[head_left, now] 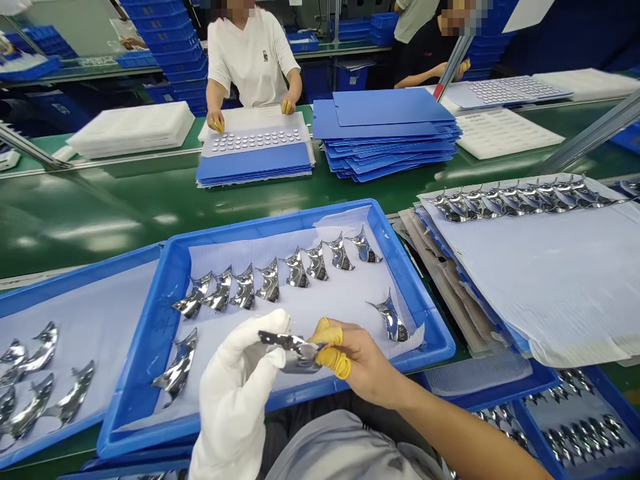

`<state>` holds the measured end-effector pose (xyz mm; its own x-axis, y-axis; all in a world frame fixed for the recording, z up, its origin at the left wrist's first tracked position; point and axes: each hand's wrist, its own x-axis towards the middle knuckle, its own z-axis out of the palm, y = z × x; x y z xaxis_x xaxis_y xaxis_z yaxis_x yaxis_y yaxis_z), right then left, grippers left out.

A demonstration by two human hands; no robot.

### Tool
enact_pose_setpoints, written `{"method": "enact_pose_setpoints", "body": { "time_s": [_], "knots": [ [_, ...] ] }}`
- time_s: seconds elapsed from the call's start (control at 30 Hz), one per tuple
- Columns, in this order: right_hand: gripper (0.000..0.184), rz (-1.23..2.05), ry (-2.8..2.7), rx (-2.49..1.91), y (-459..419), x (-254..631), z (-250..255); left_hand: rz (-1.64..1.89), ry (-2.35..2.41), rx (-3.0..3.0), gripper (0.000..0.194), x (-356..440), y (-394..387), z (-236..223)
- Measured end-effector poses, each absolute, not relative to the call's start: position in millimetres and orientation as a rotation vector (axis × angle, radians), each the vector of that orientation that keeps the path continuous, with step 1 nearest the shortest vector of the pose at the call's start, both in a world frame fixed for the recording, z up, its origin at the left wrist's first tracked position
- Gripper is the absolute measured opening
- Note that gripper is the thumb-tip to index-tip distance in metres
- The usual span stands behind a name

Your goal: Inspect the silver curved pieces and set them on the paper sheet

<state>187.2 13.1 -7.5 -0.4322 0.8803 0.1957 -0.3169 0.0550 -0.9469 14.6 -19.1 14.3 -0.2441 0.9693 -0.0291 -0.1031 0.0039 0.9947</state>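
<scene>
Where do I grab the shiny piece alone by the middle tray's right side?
I'd come from above and pinch the shiny piece by its edges, halfway along. Its thin tips look pointy, and the tray wall is close on its right, so stay clear of both.

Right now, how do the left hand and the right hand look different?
The left hand wears a white glove; the right hand has only yellow finger covers. The left hand's fingers are all white, while the right hand shows bare skin. Both hold the same shiny piece.
</scene>
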Motion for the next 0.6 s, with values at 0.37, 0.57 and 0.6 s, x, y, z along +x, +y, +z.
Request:
{"method": "enact_pose_setpoints", "body": {
  "time_s": [0.37, 0.57, 0.6],
  "knots": [
    [0.024, 1.495, -1.517, -0.690, 8.5, 190.2, 6.3, 1.305, 1.182, 0.843, 0.025, 9.5, -9.4, 13.3],
    [0.025, 1.747, -1.548, -0.867, 7.9, 190.2, -8.1, 1.285, 1.182, 1.174, 0.006, -17.4, 2.3, 26.2],
    [0.027, 1.623, -1.628, -0.974, 11.5, 196.2, -13.6, 1.295, 1.264, 1.228, 0.006, -27.7, 4.4, 31.0]
  ]
}}
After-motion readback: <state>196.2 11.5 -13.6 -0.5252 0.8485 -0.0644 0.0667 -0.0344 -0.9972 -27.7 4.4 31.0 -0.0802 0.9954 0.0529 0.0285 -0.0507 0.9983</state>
